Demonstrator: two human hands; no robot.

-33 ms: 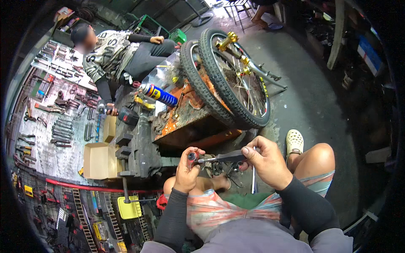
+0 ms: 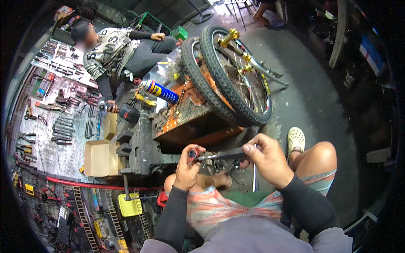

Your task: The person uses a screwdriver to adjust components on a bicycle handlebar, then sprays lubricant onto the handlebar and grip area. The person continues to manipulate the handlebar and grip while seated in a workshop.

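the left hand (image 2: pixel 187 173) grasps a small red-and-black round piece (image 2: pixel 193 153); the right hand (image 2: pixel 271 162) pinches a black-handled tool (image 2: pixel 230 154) — its metal shaft (image 2: pixel 209 157) reaches that piece, though whether the two join is unclear. the tool sits crosswise above the lap (image 2: pixel 217 208). beyond it, two bicycle wheels (image 2: pixel 214 71) stand near a blue spray can (image 2: pixel 162 92).

Blk handle (image 2: pixel 230 154) blurry, prob. part-hidden

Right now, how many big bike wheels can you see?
2. The right wheel stands tilted in the upper middle of the picture. The left wheel is just beside it, partly covered by it. More could be hidden in the dark corners.
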